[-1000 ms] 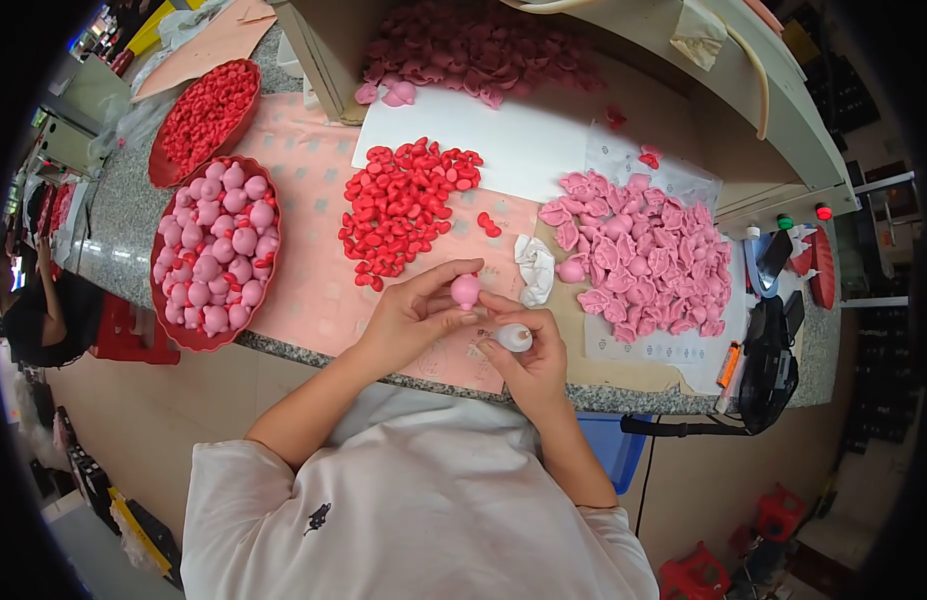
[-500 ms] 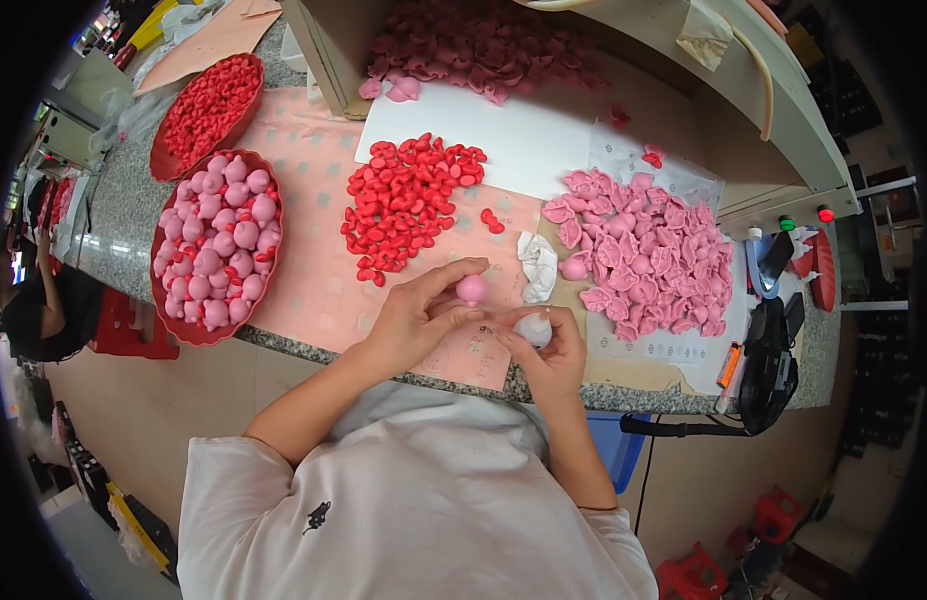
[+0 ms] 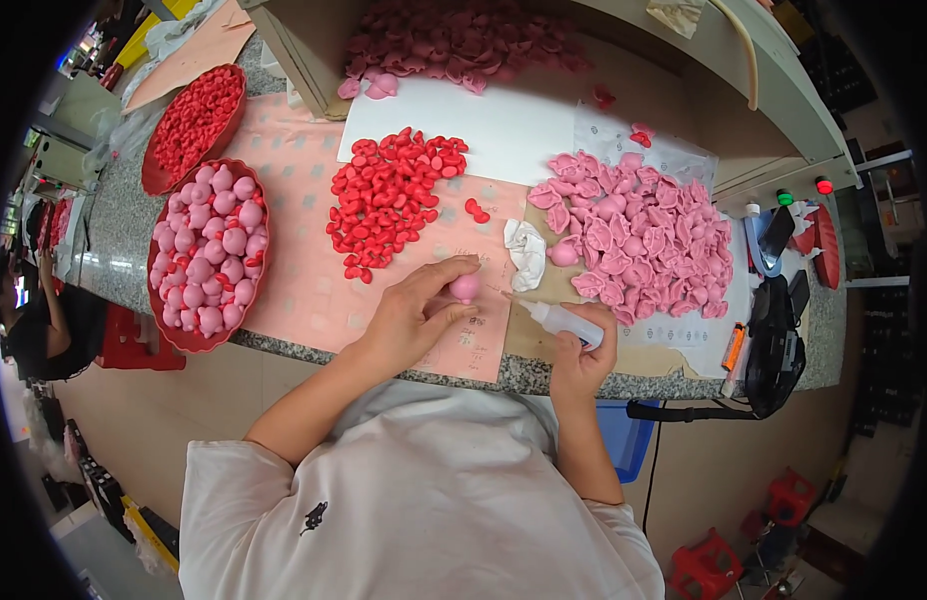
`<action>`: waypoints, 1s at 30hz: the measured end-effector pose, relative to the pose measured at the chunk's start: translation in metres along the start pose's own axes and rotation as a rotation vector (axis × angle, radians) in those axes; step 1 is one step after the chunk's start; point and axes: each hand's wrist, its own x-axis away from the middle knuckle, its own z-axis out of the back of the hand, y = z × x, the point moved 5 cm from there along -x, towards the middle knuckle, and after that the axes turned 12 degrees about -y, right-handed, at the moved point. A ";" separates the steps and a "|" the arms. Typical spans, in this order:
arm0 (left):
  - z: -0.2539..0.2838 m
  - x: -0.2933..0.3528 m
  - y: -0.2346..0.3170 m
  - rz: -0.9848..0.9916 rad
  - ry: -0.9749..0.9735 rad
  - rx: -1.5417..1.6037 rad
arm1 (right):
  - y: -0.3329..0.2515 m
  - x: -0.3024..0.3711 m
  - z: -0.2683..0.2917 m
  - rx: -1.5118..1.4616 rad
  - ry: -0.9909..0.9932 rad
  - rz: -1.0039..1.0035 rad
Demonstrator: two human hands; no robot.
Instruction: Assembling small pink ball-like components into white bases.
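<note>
Between the thumb and fingers of my left hand is a small round pink piece with a little knob at its lower end. My right hand is wrapped round a small white squeeze bottle, tilted so its thin nozzle points up and left toward the pink piece, with a gap between them. Beyond my left hand lies a heap of shiny red bean-shaped pieces, with a couple lying apart to its right. A heap of pink shell-like pieces spreads beyond my right hand, near a crumpled white tissue.
A red scalloped tray of pink balls and red bits stands at left, with a red tray of small red pieces behind it. An open-fronted box covers more pink pieces. An orange lighter and a black pouch lie at right.
My right hand has moved right and slightly down, drawing the bottle away from the pink piece and turning it so more of it shows. My left hand still holds the pink piece.
</note>
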 end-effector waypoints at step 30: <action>-0.007 0.000 -0.001 -0.023 0.050 -0.032 | -0.009 0.001 -0.007 0.228 -0.169 0.132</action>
